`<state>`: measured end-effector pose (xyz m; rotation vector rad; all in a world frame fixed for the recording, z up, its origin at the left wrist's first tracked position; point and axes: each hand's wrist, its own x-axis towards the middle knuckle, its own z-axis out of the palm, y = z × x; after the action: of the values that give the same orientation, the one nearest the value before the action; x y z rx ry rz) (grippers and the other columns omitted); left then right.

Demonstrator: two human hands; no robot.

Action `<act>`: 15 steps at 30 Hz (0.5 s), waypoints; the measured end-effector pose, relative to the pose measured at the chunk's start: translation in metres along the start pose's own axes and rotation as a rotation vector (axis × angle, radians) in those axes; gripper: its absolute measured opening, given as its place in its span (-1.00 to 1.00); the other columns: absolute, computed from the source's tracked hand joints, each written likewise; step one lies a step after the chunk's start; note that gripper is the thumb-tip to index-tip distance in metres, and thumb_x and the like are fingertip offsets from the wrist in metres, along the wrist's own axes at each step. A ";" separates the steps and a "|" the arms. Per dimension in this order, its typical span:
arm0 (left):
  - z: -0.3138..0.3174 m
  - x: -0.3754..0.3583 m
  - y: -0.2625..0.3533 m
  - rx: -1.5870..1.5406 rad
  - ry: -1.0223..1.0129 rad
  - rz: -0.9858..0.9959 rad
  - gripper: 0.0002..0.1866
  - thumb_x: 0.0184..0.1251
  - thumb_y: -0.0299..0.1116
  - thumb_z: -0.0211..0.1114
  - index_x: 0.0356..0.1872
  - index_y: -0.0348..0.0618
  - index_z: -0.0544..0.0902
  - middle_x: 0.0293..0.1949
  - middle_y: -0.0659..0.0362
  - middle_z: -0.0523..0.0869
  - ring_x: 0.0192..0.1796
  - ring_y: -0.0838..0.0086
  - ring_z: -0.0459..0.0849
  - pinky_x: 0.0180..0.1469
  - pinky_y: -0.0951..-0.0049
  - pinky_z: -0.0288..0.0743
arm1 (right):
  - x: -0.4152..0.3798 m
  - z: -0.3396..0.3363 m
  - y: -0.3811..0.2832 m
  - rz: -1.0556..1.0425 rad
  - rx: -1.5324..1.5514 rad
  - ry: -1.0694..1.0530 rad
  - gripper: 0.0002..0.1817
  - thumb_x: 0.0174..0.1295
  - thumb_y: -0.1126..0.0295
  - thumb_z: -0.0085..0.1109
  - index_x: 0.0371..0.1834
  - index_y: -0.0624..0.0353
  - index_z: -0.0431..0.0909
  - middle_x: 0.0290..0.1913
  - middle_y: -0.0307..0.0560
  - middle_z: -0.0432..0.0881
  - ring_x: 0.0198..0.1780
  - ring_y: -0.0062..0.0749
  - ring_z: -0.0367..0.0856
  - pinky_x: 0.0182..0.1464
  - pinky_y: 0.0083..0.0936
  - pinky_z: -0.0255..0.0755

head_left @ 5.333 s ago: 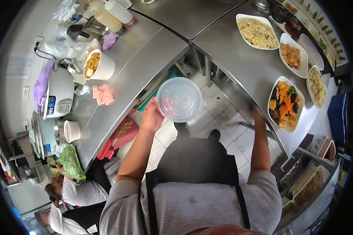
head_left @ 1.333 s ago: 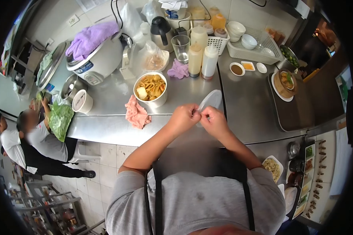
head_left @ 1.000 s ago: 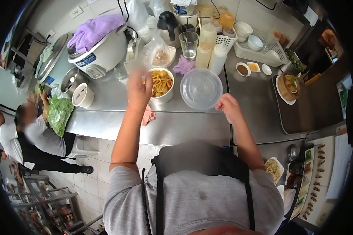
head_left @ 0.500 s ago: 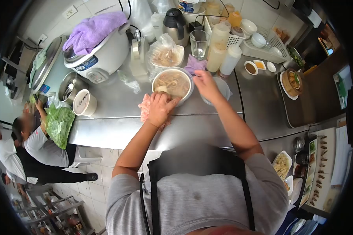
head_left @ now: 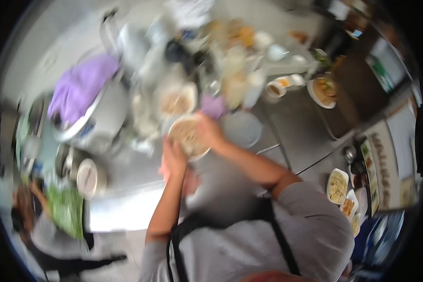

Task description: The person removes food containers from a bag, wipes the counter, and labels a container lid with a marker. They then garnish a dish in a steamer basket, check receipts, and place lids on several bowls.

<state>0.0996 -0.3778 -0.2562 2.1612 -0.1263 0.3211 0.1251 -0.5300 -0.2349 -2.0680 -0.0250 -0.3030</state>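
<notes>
A round white bowl [head_left: 191, 138] with pale brownish food in it is between my two hands over the steel counter. My left hand [head_left: 175, 159] wraps the bowl's left side, and my right hand [head_left: 210, 131] curls around its right side. Motion blur hides the exact finger positions. Under my left wrist lies a pink cloth [head_left: 190, 182]. To the right of the bowl rests a translucent round lid or dish [head_left: 244, 129]. Just behind the bowl stands a bag-lined white container [head_left: 178, 102] with similar food, beside a small purple cloth [head_left: 214, 105].
A large white cooker [head_left: 101, 110] with a purple towel [head_left: 82, 87] occupies the left. Squeeze bottles [head_left: 235, 77] stand at the back, near sauce dishes [head_left: 276, 89]. A paper tub [head_left: 90, 178] sits at the front left. Another person [head_left: 56, 223] is beyond it with bagged greens [head_left: 66, 207].
My right hand, formerly apart from the bowl with fingers raised, now grips its right side. My left hand has shifted to the bowl's left side. The camera view has turned and blurred.
</notes>
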 end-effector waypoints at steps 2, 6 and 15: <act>0.006 0.009 0.000 -0.137 0.000 0.021 -0.52 0.18 -0.37 -0.06 0.09 -0.45 0.15 0.09 -0.20 0.24 0.14 0.06 0.23 0.19 0.32 0.05 | -0.001 0.006 0.017 -0.093 -0.159 0.160 -0.68 0.04 0.45 -0.07 -0.08 0.23 0.35 -0.22 0.08 0.46 -0.22 -0.19 0.44 -0.17 -0.35 0.32; -0.006 0.010 0.019 -0.179 -0.118 0.093 -0.60 0.20 -0.36 -0.10 0.01 -0.43 0.26 -0.03 -0.15 0.40 0.02 0.13 0.39 0.05 0.37 0.23 | -0.007 -0.018 0.005 -0.073 -0.184 0.226 -0.82 0.03 0.30 -0.04 -0.42 0.17 0.41 -0.41 0.08 0.48 -0.33 -0.09 0.47 -0.32 -0.27 0.31; 0.026 0.026 0.011 0.028 -0.415 0.154 -0.71 0.18 -0.35 -0.08 -0.12 -0.23 0.44 -0.30 -0.10 0.56 -0.21 0.19 0.54 -0.18 0.34 0.39 | -0.013 -0.051 0.035 -0.055 -0.105 -0.116 -0.85 0.08 0.37 -0.13 -0.50 0.16 0.41 -0.46 0.06 0.46 -0.37 -0.10 0.43 -0.33 -0.26 0.29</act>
<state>0.1275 -0.4045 -0.2547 2.2242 -0.5266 -0.0438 0.1069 -0.5901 -0.2443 -2.1899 -0.1387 -0.2220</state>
